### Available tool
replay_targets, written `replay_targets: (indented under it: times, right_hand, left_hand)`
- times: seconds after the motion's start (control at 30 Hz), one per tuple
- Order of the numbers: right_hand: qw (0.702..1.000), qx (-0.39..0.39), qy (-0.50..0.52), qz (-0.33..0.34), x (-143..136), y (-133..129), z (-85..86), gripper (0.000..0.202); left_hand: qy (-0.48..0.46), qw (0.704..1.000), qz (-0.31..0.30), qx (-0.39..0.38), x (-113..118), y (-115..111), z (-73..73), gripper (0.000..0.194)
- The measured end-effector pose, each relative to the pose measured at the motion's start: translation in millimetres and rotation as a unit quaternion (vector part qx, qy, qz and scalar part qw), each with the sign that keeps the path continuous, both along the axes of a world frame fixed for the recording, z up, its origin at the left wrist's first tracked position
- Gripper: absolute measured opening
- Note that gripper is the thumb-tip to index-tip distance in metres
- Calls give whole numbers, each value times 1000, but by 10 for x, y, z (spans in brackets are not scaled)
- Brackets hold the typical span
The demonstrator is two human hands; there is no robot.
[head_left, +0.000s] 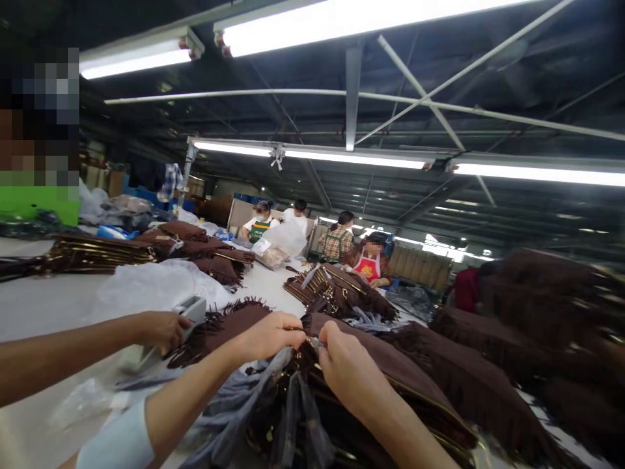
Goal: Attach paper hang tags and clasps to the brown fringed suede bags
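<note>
My left hand (273, 335) and my right hand (344, 358) meet at the middle of the view, fingers closed in a pinch. Between them is a small gold-coloured metal fitting (310, 340) at the end of a brown bag (385, 352) with gold zip edges. Whether it is a zip pull or a clasp is too small to tell. Strips of grey wrapping (254, 397) hang below my hands over more brown bags. To the left, a co-worker's hand (163, 329) grips a grey-white box-like device (190, 312).
Stacked brown fringed bags lie at the left (102, 254), centre (336, 290) and right (488, 378). Clear plastic (156, 286) rests on the white table (43, 312). Several people work farther back, one in a red apron (367, 267). Tube lights (356, 156) hang above.
</note>
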State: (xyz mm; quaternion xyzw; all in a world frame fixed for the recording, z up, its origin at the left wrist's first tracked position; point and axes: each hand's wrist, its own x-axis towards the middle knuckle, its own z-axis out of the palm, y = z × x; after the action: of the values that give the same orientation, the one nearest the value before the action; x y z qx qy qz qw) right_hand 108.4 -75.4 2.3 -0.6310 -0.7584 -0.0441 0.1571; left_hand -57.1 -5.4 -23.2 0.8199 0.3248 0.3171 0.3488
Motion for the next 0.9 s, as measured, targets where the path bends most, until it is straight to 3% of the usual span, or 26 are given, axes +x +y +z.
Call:
replay_targets:
  times: [0.13, 0.23, 0.43, 0.57, 0.63, 0.7, 0.8, 0.9]
  right_hand:
    - [999, 6, -26, 18, 198, -10, 282, 16]
    - [1000, 13, -18, 5, 666, -70, 369, 16]
    - [996, -23, 34, -74, 1768, -479, 178, 21]
    - [995, -24, 71, -65, 1919, -676, 17, 21]
    - [987, -51, 130, -73, 1874, -735, 3, 17]
    - [962, -122, 229, -86, 1840, -785, 22, 15]
    - [912, -229, 335, -66, 1873, -842, 31, 20]
    - [911, -209, 340, -100, 1991, -847, -58, 22]
  left_hand:
    - [-36, 998, 26, -32, 51, 33, 21, 22]
    - [-85, 992, 51, -77, -24, 134, -13, 26]
    - [-150, 973, 44, -170, -140, 282, -193, 34]
    - [-118, 976, 35, -179, -130, 242, -170, 29]
    - [-44, 991, 62, -112, -163, 239, -92, 24]
    - [61, 990, 120, 51, -176, 229, -10, 21]
    - [158, 916, 180, 320, -4, 97, 28, 42]
    - [199, 882, 98, 415, 486, -199, -79, 58]
